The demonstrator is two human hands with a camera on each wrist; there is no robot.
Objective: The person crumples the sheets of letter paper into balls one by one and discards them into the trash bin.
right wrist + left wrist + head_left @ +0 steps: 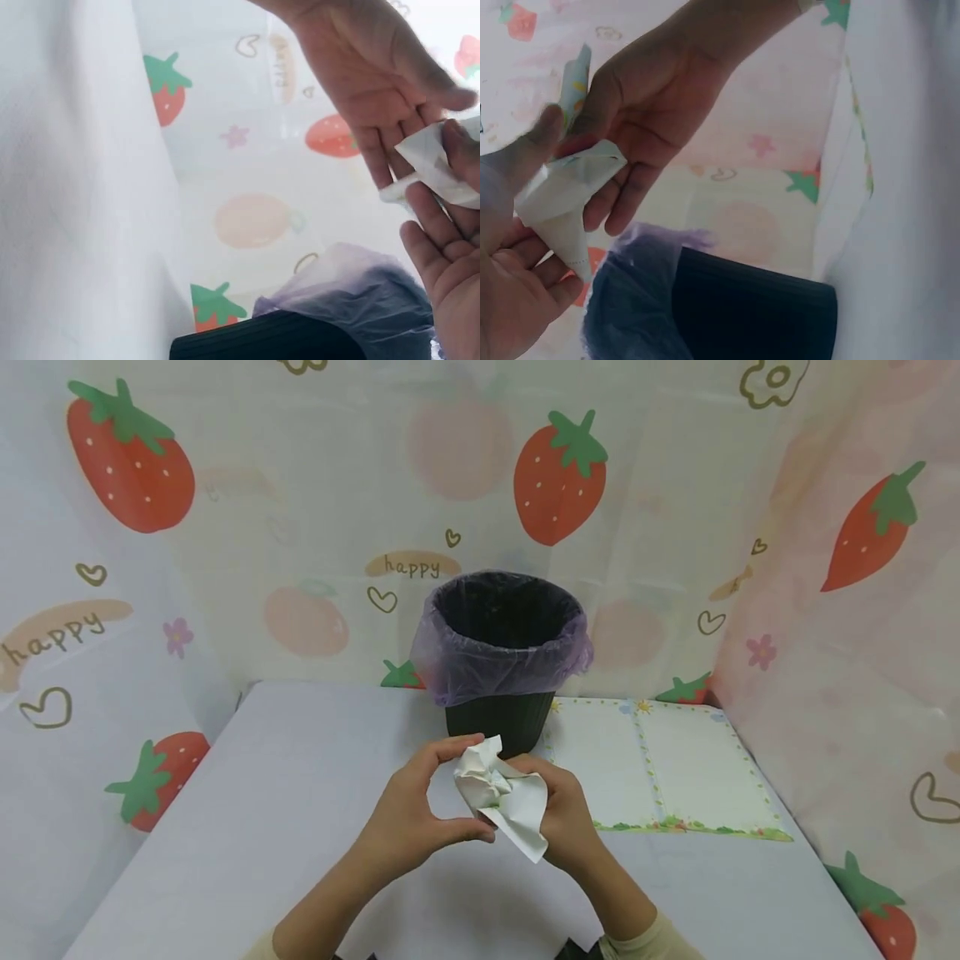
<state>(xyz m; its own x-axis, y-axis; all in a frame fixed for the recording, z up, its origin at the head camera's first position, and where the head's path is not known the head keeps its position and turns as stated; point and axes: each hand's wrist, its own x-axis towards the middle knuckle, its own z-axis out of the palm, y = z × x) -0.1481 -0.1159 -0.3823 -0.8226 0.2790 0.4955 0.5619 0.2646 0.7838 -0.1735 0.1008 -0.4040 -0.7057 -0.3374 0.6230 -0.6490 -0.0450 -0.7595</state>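
A crumpled sheet of white paper [517, 806] is held up above the near side of the table, in front of the bin. My right hand [566, 814] pinches it from the right, with the thumb pressed on it in the right wrist view. My left hand [405, 814] is at the paper's left side, thumb and fingers spread apart around it. In the right wrist view the left fingers [390, 150] reach behind the paper, largely straight. Coloured print shows on a rolled part of the paper [574, 82] in the left wrist view.
Beyond the hands stands a dark bin [498, 718] lined with a purple plastic bag [495, 672] folded over its rim. A white sheet with a floral border [705, 768] lies flat on the table's right side. Strawberry-printed cloth [337, 485] walls the white table [300, 827].
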